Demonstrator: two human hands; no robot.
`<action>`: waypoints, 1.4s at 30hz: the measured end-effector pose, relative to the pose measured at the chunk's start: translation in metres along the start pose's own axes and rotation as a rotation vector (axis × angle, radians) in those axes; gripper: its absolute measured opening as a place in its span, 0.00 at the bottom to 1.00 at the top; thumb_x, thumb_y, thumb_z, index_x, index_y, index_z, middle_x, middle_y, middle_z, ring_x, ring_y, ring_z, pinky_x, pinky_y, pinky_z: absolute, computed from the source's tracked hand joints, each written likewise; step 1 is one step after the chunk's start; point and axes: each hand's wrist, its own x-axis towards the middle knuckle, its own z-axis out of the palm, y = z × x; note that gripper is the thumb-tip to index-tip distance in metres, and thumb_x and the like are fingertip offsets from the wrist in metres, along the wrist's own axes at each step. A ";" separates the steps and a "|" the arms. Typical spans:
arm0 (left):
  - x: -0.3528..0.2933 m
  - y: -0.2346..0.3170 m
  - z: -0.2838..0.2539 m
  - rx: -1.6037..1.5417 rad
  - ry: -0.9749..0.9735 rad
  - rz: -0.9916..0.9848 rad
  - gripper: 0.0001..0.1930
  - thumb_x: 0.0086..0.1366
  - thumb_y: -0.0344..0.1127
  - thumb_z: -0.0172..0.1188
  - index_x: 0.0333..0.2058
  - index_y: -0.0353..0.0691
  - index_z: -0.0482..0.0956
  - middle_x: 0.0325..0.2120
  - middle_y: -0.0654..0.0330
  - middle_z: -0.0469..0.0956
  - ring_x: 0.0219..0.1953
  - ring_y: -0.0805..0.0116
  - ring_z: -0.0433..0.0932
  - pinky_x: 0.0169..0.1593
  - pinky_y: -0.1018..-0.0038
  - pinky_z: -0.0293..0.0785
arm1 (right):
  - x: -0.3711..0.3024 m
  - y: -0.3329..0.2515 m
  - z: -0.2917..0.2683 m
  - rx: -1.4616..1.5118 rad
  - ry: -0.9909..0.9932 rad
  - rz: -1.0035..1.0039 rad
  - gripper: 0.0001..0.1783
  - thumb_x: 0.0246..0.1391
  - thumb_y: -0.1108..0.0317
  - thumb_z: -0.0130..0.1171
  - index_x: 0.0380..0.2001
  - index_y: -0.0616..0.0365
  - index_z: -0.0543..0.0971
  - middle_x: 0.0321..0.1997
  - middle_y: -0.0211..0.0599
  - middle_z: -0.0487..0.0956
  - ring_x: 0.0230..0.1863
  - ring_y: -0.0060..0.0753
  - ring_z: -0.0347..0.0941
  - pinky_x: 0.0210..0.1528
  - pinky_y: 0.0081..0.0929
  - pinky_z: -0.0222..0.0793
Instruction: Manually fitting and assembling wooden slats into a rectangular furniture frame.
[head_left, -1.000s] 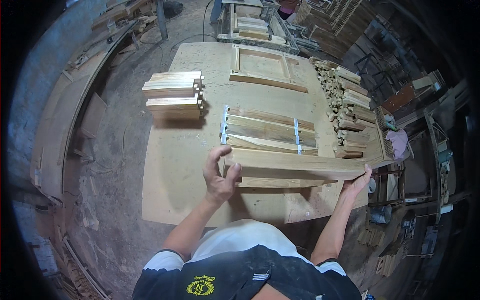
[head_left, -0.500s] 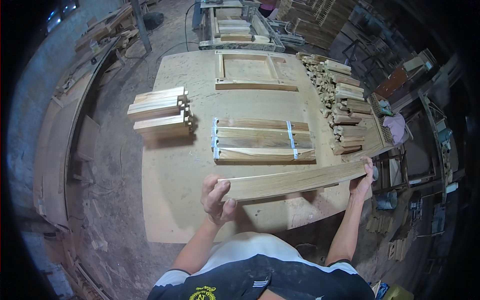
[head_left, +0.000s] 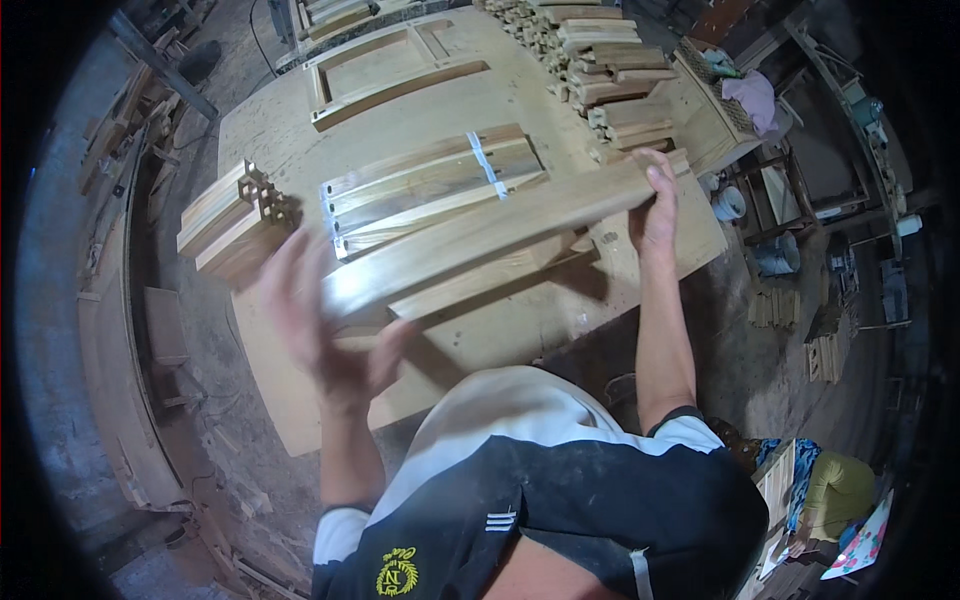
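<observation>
A long, smooth wooden board [head_left: 500,222] slants across the front of the table, above its surface. My right hand [head_left: 654,205] grips its far right end, fingers over the edge. At the other end, my left hand [head_left: 330,320] is smeared by motion, with fingers and thumb spread apart beside the board's end. Below the held board, another wooden board [head_left: 480,283] lies on the table, partly covered. Just beyond is a row of boards [head_left: 430,185] side by side, with a pale blue strip across them and bluish marks at their left ends.
The light tabletop [head_left: 290,385] carries a wooden frame [head_left: 400,95] at the back and a stack of notched wood pieces [head_left: 235,220] at left. Many short pieces [head_left: 620,75] are piled along the right edge. Buckets [head_left: 775,255] stand off to the right; another person [head_left: 835,490] is at lower right.
The view has turned and shifted. The held board is tilted more, its right end farther away. My left hand has gone from gripping the left end to spread fingers. The board underneath shows more.
</observation>
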 end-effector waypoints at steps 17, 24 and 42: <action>0.039 0.071 0.095 0.366 -0.718 -0.153 0.30 0.53 0.62 0.69 0.29 0.39 0.69 0.26 0.54 0.75 0.35 0.51 0.77 0.41 0.58 0.71 | -0.055 0.045 0.009 -0.720 -0.469 -0.084 0.38 0.37 0.54 0.77 0.50 0.61 0.75 0.45 0.50 0.81 0.48 0.51 0.79 0.50 0.40 0.77; 0.076 0.088 0.062 0.412 -0.791 -0.012 0.47 0.56 0.72 0.61 0.58 0.32 0.71 0.46 0.43 0.75 0.49 0.47 0.74 0.53 0.54 0.68 | -0.050 0.042 0.005 -0.789 -0.522 -0.078 0.38 0.37 0.51 0.77 0.49 0.62 0.77 0.47 0.53 0.80 0.50 0.54 0.78 0.53 0.43 0.74; 0.097 0.051 0.076 0.062 -1.078 -0.360 0.45 0.50 0.78 0.59 0.15 0.28 0.78 0.09 0.47 0.70 0.15 0.52 0.73 0.25 0.58 0.70 | -0.045 -0.013 0.037 -0.618 -0.612 -0.200 0.27 0.46 0.54 0.76 0.45 0.59 0.80 0.44 0.42 0.82 0.46 0.44 0.79 0.51 0.41 0.72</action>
